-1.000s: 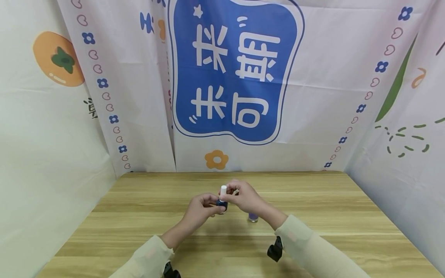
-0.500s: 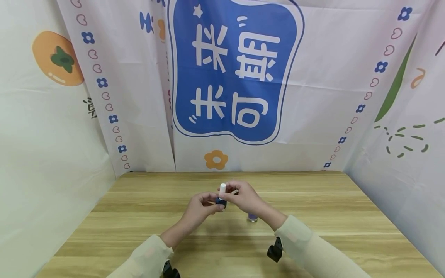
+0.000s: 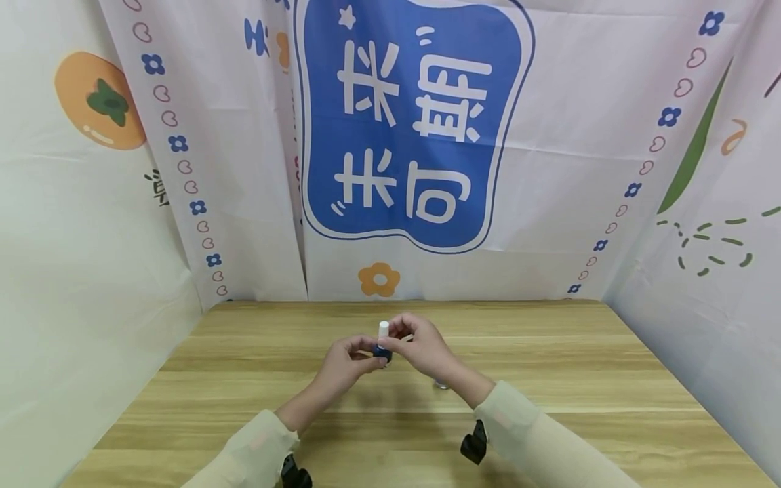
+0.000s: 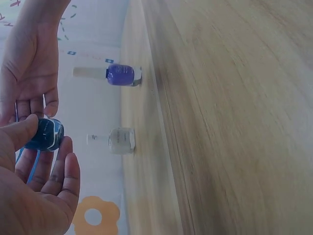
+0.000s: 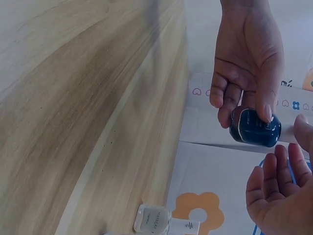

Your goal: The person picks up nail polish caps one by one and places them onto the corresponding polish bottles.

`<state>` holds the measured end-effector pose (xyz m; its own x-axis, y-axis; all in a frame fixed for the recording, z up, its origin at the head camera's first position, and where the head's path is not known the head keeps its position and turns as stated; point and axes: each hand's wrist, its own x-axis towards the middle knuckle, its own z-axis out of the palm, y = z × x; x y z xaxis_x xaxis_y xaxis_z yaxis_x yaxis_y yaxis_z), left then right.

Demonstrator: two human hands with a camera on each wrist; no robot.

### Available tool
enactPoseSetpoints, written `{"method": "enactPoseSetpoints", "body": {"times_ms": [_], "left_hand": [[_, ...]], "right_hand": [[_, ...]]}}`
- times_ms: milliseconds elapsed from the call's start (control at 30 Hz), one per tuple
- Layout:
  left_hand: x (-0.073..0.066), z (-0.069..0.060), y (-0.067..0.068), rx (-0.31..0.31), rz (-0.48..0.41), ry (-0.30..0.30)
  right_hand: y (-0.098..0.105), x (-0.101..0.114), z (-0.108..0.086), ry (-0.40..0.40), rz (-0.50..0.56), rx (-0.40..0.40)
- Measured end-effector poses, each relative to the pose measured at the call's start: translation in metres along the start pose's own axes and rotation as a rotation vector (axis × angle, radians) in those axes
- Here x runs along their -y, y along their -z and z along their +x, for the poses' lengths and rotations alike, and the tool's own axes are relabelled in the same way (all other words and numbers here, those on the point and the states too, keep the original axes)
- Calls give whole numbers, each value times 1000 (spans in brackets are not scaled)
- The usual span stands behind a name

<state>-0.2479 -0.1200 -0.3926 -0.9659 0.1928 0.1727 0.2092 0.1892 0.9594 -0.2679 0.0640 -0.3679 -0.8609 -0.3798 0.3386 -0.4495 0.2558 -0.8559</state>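
A dark blue nail polish bottle (image 3: pixel 382 354) is held above the table, its white cap (image 3: pixel 383 329) pointing up in the head view. My left hand (image 3: pixel 346 362) grips the glass body between thumb and fingers. My right hand (image 3: pixel 422 347) pinches the cap, which sits on the bottle's neck. The right wrist view shows the blue bottle (image 5: pixel 255 127) with the left thumb pressed on its side. A purple nail polish bottle (image 4: pixel 120 75) and a clear one (image 4: pixel 121 141) stand on the table, both white-capped. My right arm hides most of the purple bottle in the head view.
The wooden table (image 3: pixel 244 379) ends at a printed cloth backdrop (image 3: pixel 549 217). Cloth walls also rise on the left and right sides. Black wrist cameras (image 3: pixel 474 444) sit under the cream sleeves (image 3: pixel 543 434).
Both hands have shifted slightly left with the blue nail polish bottle between them. My right forearm now covers more of the purple bottle. The grip looks unchanged.
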Motion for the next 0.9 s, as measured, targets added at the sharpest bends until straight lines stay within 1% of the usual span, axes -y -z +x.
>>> {"method": "enactPoseSetpoints", "body": {"times_ms": [100, 300, 367, 433, 533, 600, 633, 733, 833, 867, 900], "left_hand": [[1, 0, 2, -9, 5, 0], [4, 0, 7, -44, 45, 21], [-2, -3, 9, -56, 58, 20], [-12, -8, 11, -63, 76, 16], [-23, -14, 15, -60, 104, -9], [-25, -16, 17, -51, 119, -16], [-23, -15, 19, -45, 122, -24], [-7, -8, 24, -32, 115, -23], [12, 0, 31, -25, 105, -30], [17, 2, 33, -26, 100, -28], [19, 2, 35, -27, 98, -28]], "right_hand": [[-4, 0, 1, -7, 10, -4], [-13, 1, 3, -18, 25, -6], [-16, 1, 5, -20, 28, -11], [-19, 1, 6, -18, 32, -16], [-23, 1, 8, -32, 44, -24], [-26, 1, 10, -44, 51, -27], [-27, 1, 11, -51, 54, -28], [-32, 0, 14, -75, 58, -25], [-37, -1, 16, -97, 53, -22], [-39, -2, 16, -103, 52, -22], [-41, -3, 17, -108, 48, -24]]}}
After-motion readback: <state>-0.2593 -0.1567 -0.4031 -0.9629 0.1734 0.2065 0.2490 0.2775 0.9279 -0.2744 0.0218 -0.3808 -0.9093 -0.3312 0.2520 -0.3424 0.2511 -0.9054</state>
